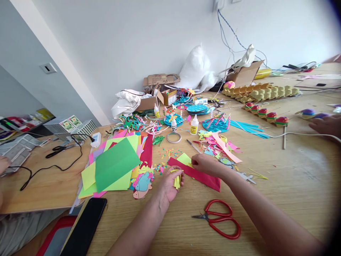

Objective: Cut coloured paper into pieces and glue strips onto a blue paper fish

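Note:
My left hand (172,183) is closed round several yellow paper strips (177,179), near the middle of the table. To its right, my right hand (204,164) is bent over the end of a light green paper piece (184,158), fingers pressed together; what they pinch, if anything, is too small to name. A dark red paper strip (206,179) lies slanting beneath that hand. Red-handled scissors (222,217) lie in front, touched by neither hand. Paper fish (143,185) and a stack of coloured sheets (115,165) are on the left.
Glue bottles (194,125), a tape roll (173,137) and paper scraps (223,144) stand or lie beyond my hands. A black phone (86,224) is front left. Another person's hand (326,125) is at the right, near egg-carton pieces (266,114); another hand (4,164) shows far left.

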`<state>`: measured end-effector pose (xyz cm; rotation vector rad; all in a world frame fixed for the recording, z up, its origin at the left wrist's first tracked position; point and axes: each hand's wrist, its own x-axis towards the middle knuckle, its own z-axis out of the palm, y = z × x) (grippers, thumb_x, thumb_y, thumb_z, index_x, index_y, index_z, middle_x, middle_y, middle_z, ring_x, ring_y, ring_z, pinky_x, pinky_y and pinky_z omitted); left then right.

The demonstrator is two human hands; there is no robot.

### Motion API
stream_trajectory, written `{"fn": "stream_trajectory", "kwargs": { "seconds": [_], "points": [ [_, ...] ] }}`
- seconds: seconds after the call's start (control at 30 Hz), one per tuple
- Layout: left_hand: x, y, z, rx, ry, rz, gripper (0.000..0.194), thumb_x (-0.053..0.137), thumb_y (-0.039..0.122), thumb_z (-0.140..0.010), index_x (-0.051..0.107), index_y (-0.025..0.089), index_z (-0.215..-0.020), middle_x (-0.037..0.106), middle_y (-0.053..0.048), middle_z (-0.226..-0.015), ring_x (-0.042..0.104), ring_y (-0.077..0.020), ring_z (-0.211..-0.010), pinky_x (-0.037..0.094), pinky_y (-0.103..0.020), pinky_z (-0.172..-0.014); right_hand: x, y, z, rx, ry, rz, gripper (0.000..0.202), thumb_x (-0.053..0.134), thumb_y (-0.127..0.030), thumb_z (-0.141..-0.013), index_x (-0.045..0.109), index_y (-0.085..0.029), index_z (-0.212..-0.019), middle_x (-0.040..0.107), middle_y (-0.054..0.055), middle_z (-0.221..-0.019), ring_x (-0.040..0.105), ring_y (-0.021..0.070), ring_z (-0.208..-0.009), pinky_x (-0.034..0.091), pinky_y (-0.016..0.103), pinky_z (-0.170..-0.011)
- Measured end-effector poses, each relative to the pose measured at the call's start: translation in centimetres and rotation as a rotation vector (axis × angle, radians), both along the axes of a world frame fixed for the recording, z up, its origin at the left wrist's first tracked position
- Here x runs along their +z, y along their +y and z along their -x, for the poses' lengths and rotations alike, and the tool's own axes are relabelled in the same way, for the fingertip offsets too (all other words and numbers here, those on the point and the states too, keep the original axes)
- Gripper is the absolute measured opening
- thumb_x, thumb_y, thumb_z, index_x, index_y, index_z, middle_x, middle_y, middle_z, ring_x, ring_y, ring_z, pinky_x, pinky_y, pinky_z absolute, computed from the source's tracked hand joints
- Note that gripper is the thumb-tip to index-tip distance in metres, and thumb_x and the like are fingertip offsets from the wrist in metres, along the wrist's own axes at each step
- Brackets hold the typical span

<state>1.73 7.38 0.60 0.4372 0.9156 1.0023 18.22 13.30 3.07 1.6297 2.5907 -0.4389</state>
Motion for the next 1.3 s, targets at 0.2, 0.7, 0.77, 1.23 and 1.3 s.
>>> {"fn": "stream_trajectory", "kwargs": {
  "seconds": [0.2,0.7,0.77,1.23,1.3],
  "points": [
    [-0.6,0.4,-1.9,-0.021,0.013,-0.015,0.030,0.069,0.034,-0.059,0.050,0.017,-0.076,0.055,0.003,-0.064,0.053,-0.0084,-0.052,0.034,-0.016,-0.040,1.2,-1.3,1.3,-0.043,0.079,-0.001,0.019,0.045,-0.019,-0.072,0.064,-0.018,-0.076,0.066,0.005,-0.078,0.058,0.0148,-0.070,0.034,0.020,-0.053],
    [-0.2,1.5,-1.2,0.099,0.170,-0.150,0.034,0.067,0.039,-0.058,0.044,0.017,-0.070,0.047,0.004,-0.058,0.041,-0.0044,-0.041,0.023,-0.016,-0.037,0.9,-2.5,3.0,-0.138,0.432,-0.039,0.021,0.044,-0.021,-0.074,0.064,-0.020,-0.075,0.068,-0.001,-0.069,0.059,0.0110,-0.060,0.039,0.017,-0.052],
    [0.2,2.5,-0.1,0.109,0.209,-0.151,0.034,0.067,0.038,-0.058,0.043,0.018,-0.072,0.047,0.004,-0.059,0.042,-0.0041,-0.041,0.023,-0.015,-0.037,1.4,-2.3,2.0,-0.178,0.474,-0.092,0.022,0.041,-0.023,-0.076,0.063,-0.019,-0.078,0.067,0.000,-0.073,0.059,0.0115,-0.062,0.040,0.018,-0.055],
    [1.3,17.9,6.1,0.081,1.021,-0.373,0.030,0.047,0.030,-0.083,0.049,0.014,-0.108,0.053,-0.008,-0.106,0.054,-0.0176,-0.089,0.047,-0.037,-0.074,-1.0,-1.4,-2.2,-0.289,0.335,-0.250,0.021,0.038,-0.022,-0.080,0.058,-0.020,-0.074,0.063,0.005,-0.081,0.057,0.0172,-0.068,0.032,0.024,-0.053],
    [0.8,19.4,6.3,0.066,1.154,-0.395,0.031,0.047,0.030,-0.082,0.048,0.014,-0.109,0.052,-0.008,-0.109,0.054,-0.0187,-0.092,0.046,-0.039,-0.077,-1.1,-1.4,-2.6,-0.293,0.284,-0.226,0.020,0.039,-0.021,-0.080,0.058,-0.020,-0.072,0.063,0.004,-0.079,0.057,0.0169,-0.067,0.029,0.023,-0.050]
  ]
}}
